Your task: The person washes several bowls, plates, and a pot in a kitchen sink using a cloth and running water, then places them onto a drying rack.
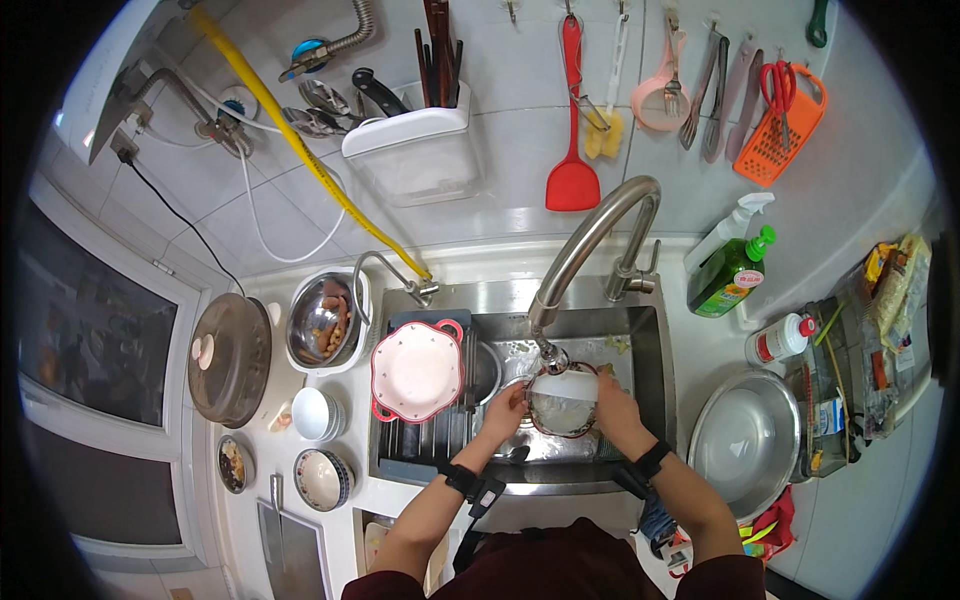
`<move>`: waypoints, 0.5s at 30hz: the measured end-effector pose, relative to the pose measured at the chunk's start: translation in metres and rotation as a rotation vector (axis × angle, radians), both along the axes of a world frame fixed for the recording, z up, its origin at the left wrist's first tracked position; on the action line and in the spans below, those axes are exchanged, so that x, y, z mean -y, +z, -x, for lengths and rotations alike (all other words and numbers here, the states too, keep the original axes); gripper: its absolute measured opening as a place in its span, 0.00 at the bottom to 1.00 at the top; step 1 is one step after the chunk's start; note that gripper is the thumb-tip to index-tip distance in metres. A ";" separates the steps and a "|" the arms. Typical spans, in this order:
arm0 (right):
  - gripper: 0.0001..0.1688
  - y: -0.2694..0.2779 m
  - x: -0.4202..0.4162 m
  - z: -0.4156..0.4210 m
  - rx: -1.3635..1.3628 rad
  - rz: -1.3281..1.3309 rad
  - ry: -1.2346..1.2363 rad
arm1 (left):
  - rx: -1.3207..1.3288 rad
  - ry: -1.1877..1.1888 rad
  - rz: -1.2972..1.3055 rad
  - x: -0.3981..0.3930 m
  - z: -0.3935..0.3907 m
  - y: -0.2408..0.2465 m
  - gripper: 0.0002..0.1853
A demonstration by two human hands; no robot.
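Over the stainless steel sink [652,360], a round bowl [562,409] with a dark patterned rim is held under the faucet [592,232]. My left hand [508,411] grips its left edge, and my right hand [616,409] grips its right edge. White foam or water covers part of the bowl; its inside is hard to make out. Left of my left hand, a pink scalloped dish with red handles [417,371] rests on the dark drying rack [427,450]. Behind that hand, a round metal vessel [487,373] shows partly in the sink. Food scraps [618,344] lie at the sink's back right.
Left of the sink stand a metal bowl [304,330] with food, stacked white bowls [315,414] and patterned bowls [322,480]. To the right are a green soap bottle [727,277], a white bottle [780,339] and a large steel basin [742,442]. Utensils, including a red spatula [572,184], hang behind.
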State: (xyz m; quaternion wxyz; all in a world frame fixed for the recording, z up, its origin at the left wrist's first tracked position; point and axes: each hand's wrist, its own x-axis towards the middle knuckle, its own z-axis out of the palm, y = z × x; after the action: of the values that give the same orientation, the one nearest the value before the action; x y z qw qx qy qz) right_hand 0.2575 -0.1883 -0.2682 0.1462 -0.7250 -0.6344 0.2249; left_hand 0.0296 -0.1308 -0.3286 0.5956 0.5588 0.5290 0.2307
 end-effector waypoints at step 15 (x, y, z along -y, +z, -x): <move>0.24 -0.062 0.041 -0.005 -1.486 0.804 -0.436 | -0.093 0.058 -0.077 0.044 0.052 0.012 0.22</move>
State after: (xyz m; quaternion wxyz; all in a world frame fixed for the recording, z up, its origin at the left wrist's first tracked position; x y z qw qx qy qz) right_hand 0.2622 -0.2293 -0.3297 0.2950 -0.4925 -0.0944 0.8133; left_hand -0.0223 -0.1748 -0.3166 0.5415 0.5759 0.5627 0.2419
